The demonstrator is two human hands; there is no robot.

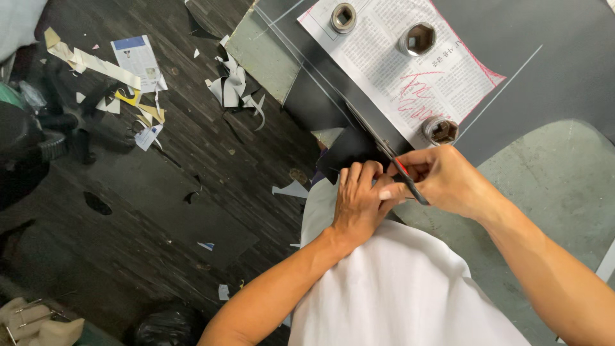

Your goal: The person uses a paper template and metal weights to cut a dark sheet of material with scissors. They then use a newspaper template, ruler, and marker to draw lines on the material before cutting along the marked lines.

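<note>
The person stood at the edge of the dark table (551, 57), both bare hands working close together just past its near corner. The right hand (448, 179) was clenched around a cutter (405, 181), a slim tool with a red stripe near the grip and a dark blade end poking out below the fingers (416, 168); a long thin edge ran from it up and left along the table's rim. The left hand (357, 202) lay just beside it, touching it, its fingers curled down and pressing on a black sheet (349, 150) that hung over the table edge. That sheet sat directly under and ahead of the left fingertips, with the cutter's tip at its right border, so the sheet, the blade and both sets of fingers met in one spot. Further up the table lay a printed paper pattern (391, 57) with red scrawl and a red outline, held flat by three metal sockets (418, 38) set well apart: one at its upper left, one in the middle, one at its lower right, the last being near the right hand. A greenish board (262, 54) lay to the left of the pattern, at the table's corner. Below, the dark wooden floor (192, 147) was littered with paper scraps (234, 86), white and yellow, and a large dark sheet lay flat on it. The person's white garment (397, 288) filled the bottom of the view.
</note>
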